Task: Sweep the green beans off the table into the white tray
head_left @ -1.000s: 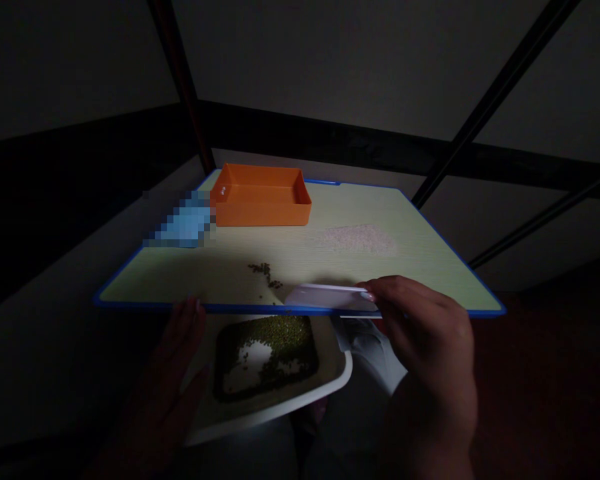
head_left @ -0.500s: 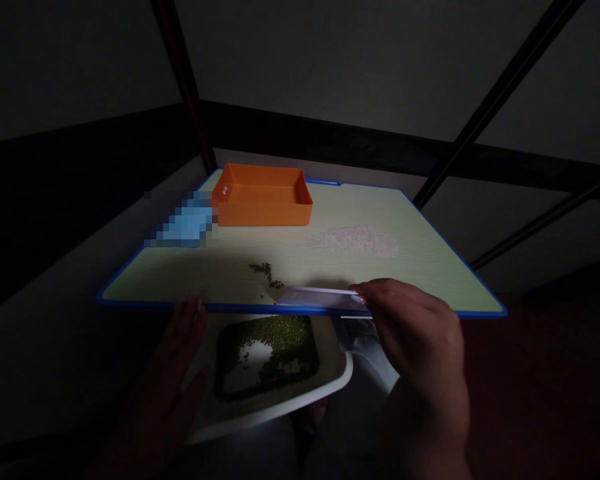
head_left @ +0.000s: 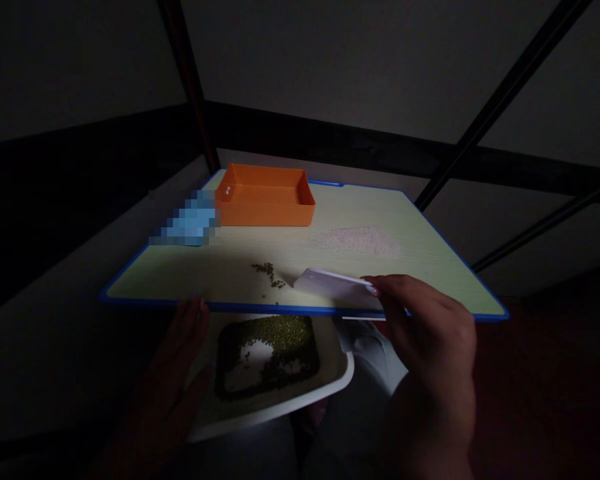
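My right hand (head_left: 425, 327) pinches a thin white flat scraper (head_left: 333, 283), tilted just above the board's near edge. Left of the scraper, a small scatter of green beans (head_left: 266, 269) lies on the pale table board (head_left: 225, 267). Below the edge is a white basin (head_left: 345, 373) with many green beans (head_left: 285, 333) in it, partly bare at the bottom. My left hand (head_left: 175, 367) is in deep shadow at the basin's left side, fingers stretched toward the board's edge and thumb apart. Its contact with the basin cannot be made out.
An orange open box (head_left: 267, 213) stands at the board's back left, beside a blurred-out light blue thing (head_left: 193, 220). A patch of small pale pinkish grains (head_left: 363, 240) lies right of centre. A raised-looking blue rim (head_left: 260, 309) borders the board.
The scraper in my right hand has moved right and slightly up, away from the scattered beans. My left hand has hardly moved, and the view has shifted slightly.
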`<state>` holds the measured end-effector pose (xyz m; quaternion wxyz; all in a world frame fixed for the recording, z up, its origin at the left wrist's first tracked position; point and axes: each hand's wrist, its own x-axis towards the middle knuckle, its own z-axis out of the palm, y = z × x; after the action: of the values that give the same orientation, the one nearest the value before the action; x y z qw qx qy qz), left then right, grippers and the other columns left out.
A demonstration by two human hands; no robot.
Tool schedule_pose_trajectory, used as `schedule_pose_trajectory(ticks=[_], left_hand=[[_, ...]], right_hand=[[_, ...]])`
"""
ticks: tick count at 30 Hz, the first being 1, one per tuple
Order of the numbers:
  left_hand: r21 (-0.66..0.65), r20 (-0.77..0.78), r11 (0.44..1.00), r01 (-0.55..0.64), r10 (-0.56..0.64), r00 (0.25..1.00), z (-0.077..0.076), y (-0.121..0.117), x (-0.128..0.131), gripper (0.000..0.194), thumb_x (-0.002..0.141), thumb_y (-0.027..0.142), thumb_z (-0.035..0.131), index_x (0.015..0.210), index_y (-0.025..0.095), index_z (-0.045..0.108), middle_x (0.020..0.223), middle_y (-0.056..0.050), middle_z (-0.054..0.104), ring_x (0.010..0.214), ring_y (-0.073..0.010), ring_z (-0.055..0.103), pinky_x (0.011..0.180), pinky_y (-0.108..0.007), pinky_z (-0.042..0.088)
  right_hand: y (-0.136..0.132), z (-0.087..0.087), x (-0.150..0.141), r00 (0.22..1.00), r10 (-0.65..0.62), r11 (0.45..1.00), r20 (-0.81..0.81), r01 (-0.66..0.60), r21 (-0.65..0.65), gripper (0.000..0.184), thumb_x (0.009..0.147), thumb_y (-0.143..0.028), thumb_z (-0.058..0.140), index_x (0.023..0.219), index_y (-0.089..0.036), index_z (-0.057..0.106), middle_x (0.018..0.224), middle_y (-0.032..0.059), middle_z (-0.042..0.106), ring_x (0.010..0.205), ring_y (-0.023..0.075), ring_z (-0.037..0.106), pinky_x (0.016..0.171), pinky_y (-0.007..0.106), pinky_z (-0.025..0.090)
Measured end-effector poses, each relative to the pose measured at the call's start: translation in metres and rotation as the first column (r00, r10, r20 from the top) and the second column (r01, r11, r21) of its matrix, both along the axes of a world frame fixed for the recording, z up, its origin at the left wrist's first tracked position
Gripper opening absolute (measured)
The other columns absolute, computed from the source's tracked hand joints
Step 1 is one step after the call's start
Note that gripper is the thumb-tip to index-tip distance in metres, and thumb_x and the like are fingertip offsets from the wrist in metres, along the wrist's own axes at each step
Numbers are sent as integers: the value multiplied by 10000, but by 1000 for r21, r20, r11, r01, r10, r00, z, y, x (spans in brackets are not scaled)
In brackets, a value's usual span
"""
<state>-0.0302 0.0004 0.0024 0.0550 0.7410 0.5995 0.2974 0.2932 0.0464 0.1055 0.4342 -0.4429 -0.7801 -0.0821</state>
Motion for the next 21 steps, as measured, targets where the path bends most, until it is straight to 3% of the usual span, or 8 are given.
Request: schedule_pose_trajectory(ticks=[10, 13, 21], left_hand=[[11, 0, 1000, -4, 4, 1000, 2, 0, 2, 638, 906, 362, 395, 1485, 409, 130, 1638, 25, 166, 1486, -255, 169, 1143, -519, 281], [16, -5, 1000, 0, 0, 1000, 2, 0, 2, 637, 908, 358, 399, 1484, 412, 131, 1639, 25, 155, 1486, -258, 164, 1136, -527, 284], [9, -14, 1000, 6, -6, 1000, 3, -1, 0, 632, 912, 350, 394, 1486, 399, 134, 1638, 13, 164, 1486, -257, 165, 1128, -521, 305]], right_hand=[[-11, 4, -16, 982, 184, 983, 35, -184, -4, 192, 896, -100, 565, 1018, -196, 679, 836, 36, 758, 769, 176, 704, 746, 342, 557], [-17, 7, -19, 974, 200, 980, 106, -198, -28, 178, 928, -117, 534, 1026, -166, 673, 842, 52, 765, 784, 184, 707, 772, 352, 559], [-26, 12, -21, 963, 179, 982, 203, -160, -104, 248, 958, -146, 472, 1051, -109, 699, 911, 92, 777, 792, 246, 724, 670, 397, 588]])
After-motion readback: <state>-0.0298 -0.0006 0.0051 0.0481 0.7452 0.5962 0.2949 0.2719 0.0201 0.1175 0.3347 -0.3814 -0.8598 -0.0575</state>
